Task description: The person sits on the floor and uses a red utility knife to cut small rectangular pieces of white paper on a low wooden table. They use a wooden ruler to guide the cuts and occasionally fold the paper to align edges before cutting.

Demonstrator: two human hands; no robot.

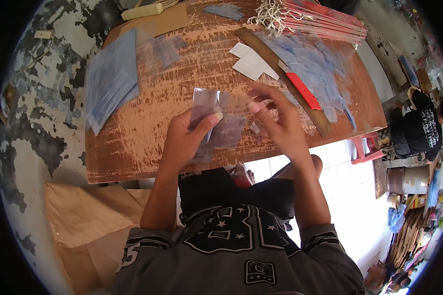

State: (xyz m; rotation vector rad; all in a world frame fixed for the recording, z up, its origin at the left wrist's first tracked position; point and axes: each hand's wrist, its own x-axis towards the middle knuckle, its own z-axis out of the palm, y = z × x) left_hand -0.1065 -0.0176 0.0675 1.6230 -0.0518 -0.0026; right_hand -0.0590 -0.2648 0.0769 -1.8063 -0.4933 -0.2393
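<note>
My left hand is closed on a clear plastic sheet, the thumb pressing on its face above the near part of the table. Under and beside that thumb are more see-through plastic pieces, overlapping. Just right of the sheet is my right hand, its index finger and thumb apart. I see nothing plainly held in it, though a very clear film near the thumb would be hard to make out. A red-handled utility knife lies beyond my right hand, on a long brown strip.
The scratched wooden table carries a stack of bluish plastic sheets at left and a spread of small plastic pieces at right. White cards lie mid-table. Red items with white cords fill the far right. A person is at right.
</note>
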